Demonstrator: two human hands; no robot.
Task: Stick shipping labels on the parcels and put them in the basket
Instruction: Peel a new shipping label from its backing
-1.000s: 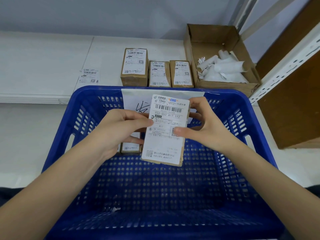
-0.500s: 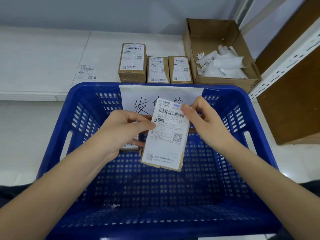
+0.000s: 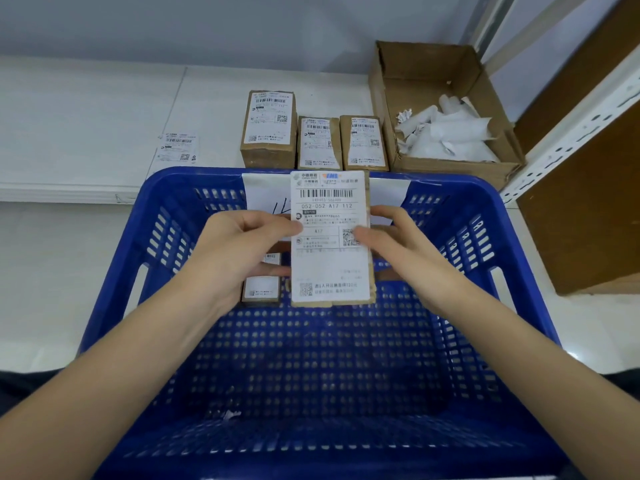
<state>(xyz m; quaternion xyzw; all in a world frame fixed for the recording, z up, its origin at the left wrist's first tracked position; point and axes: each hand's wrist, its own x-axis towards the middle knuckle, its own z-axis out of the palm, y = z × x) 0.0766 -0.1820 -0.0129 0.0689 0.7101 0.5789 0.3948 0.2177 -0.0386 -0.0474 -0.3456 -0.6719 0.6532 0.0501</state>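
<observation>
While both hands grip the labelled parcel (image 3: 332,237) above the blue basket (image 3: 114,271), left hand (image 3: 242,251) and right hand (image 3: 398,244) pinching its long edges, thumbs should press the label flat before lowering it beside the parcel (image 3: 261,291) inside.

open cardboard box (image 3: 398,84) | crumpled white paper (image 3: 450,133) inside | metal shelf upright (image 3: 575,129)
</observation>
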